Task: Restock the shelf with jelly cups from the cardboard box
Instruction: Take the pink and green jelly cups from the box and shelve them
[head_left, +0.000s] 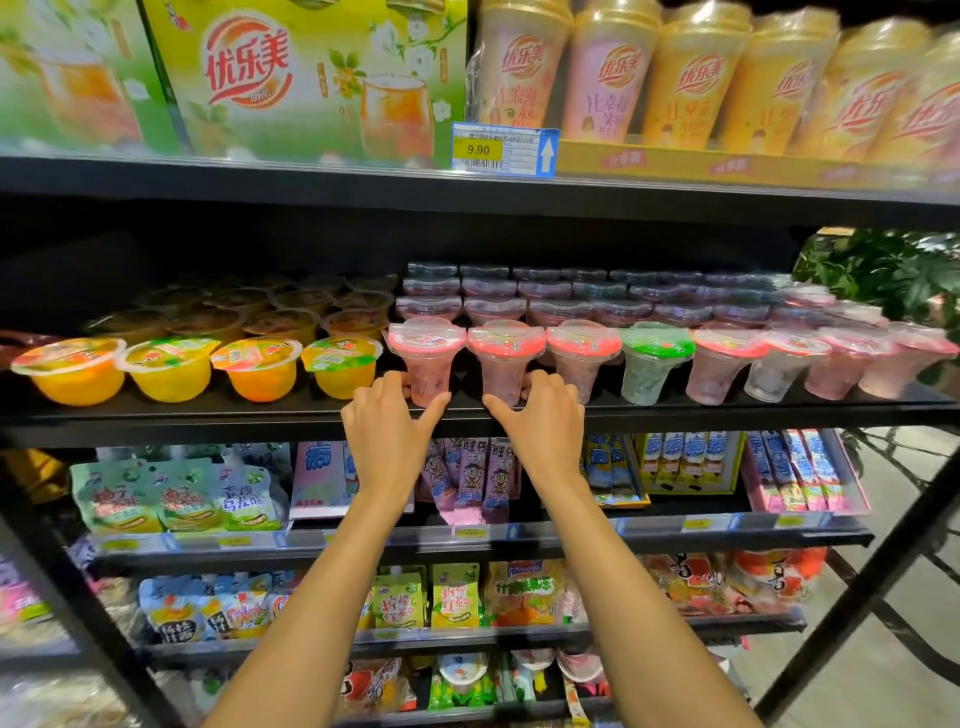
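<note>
Two pink jelly cups with red lids stand at the front of the middle shelf (208, 418). My left hand (387, 423) holds the left pink cup (426, 358) round its base, thumb on the right and fingers on the left. With thumb and fingers curled round the base, my right hand (540, 415) holds the right pink cup (503, 361). Both cups are upright and sit on the shelf board. To the right runs a row of similar cups, including a green-lidded cup (652, 364). The cardboard box is not in view.
Yellow and orange jelly bowls (166, 366) fill the shelf's left half. Stacked cups stand behind the front row. Tall drink cups (675, 78) and green boxes (311, 78) sit on the shelf above, pouches and snack packs on the shelves below. A plant (883, 270) is at the right.
</note>
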